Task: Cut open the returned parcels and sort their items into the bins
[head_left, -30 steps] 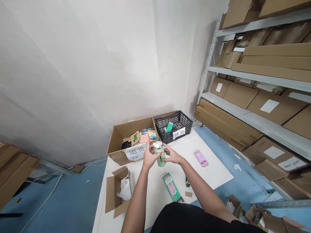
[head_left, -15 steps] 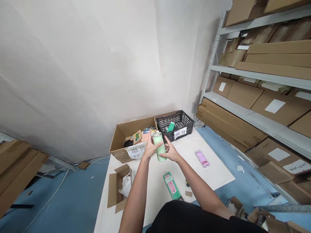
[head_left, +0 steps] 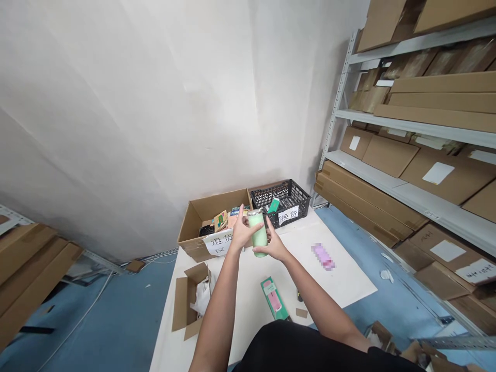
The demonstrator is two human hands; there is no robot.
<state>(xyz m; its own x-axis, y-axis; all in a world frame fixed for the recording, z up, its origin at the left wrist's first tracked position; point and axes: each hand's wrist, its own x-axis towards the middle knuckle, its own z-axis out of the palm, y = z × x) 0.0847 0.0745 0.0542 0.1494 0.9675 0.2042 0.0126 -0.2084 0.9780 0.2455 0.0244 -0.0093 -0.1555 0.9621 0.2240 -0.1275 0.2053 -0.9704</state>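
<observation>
A pale green bottle with a silver cap [head_left: 258,233] is held upright above the white table [head_left: 341,281], between both palms. My left hand [head_left: 241,234] presses its left side with the fingers raised. My right hand [head_left: 273,243] cups its right side and bottom. Just beyond it stand a brown cardboard box [head_left: 203,212] with a white label and several small packs inside, and a black plastic crate [head_left: 294,194] holding a green item.
A green and pink flat package [head_left: 274,298] lies on the table near me. An open small carton [head_left: 185,302] with white wrapping sits at the left edge. A pink item [head_left: 323,257] lies to the right. Metal shelves [head_left: 411,191] loaded with cardboard boxes line the right side.
Both hands have lifted the green bottle a little higher and farther from me, and it now stands more upright.
</observation>
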